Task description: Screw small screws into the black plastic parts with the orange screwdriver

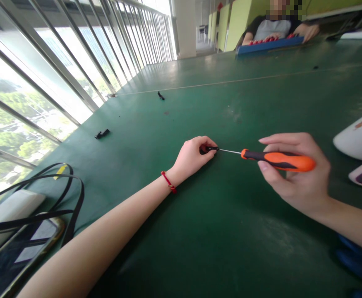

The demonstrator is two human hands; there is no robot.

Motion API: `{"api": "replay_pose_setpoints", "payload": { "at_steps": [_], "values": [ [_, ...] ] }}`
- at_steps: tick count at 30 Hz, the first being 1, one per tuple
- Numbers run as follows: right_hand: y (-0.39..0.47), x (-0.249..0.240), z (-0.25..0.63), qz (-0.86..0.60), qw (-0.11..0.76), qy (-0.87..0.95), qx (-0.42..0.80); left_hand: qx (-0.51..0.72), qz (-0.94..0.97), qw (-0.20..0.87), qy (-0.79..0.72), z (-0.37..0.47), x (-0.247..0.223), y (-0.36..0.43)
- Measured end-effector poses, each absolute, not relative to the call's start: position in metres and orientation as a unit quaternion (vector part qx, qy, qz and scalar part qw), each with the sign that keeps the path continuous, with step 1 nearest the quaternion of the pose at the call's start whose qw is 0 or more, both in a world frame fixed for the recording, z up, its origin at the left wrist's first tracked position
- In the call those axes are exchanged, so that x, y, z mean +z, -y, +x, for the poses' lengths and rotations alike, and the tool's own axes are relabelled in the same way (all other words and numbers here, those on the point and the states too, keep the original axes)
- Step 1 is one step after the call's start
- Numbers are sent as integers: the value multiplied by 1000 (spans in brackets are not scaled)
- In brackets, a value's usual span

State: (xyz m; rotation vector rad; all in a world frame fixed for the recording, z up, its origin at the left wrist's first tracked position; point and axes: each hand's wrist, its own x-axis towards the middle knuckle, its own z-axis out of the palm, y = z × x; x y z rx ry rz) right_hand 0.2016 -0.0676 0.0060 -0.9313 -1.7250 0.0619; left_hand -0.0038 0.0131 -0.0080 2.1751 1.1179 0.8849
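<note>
My left hand (196, 153), with a red cord bracelet (168, 182) at the wrist, pinches a small black part (211, 148) low over the green table (181, 223). The part's exact kind is too small to make out, and my fingers cover some of it. An orange and black screwdriver (286, 161) lies in my right hand (308, 178), its handle between thumb and fingers. The thin shaft (230, 151) points left, and its tip meets the black part's right end.
Two small black pieces (102, 133) (161, 96) lie on the left side. A phone (38, 248) and black strap (78, 194) are near left. White objects (359, 136) stand at right. Across the table, a person (274, 27) sits behind a blue tray (270, 44) of red items. Railings (84, 54) border the left.
</note>
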Motion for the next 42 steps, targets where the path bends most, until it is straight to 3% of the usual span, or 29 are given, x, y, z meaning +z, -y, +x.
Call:
{"api": "replay_pose_setpoints", "payload": {
  "at_steps": [2,8,14,20,26,32,37,42],
  "values": [
    [66,6,202,-373,577,726,42,327,806,266,-415,-4,-8,-13],
    [69,8,201,-416,526,739,63,330,805,269,-415,-4,-8,-13],
    [65,4,202,-355,596,718,52,328,805,267,-416,-4,-9,-14],
    [69,8,202,-420,508,751,40,331,804,271,-414,-4,-8,-13],
    [65,4,203,-366,596,712,69,329,805,265,-415,-4,-8,-13],
    [68,6,204,-428,509,746,35,330,805,267,-415,-4,-8,-13],
    [66,3,203,-373,591,713,56,330,805,262,-417,-4,-8,-13],
    [67,6,204,-412,519,747,48,332,804,267,-415,-4,-8,-13]
  ]
}}
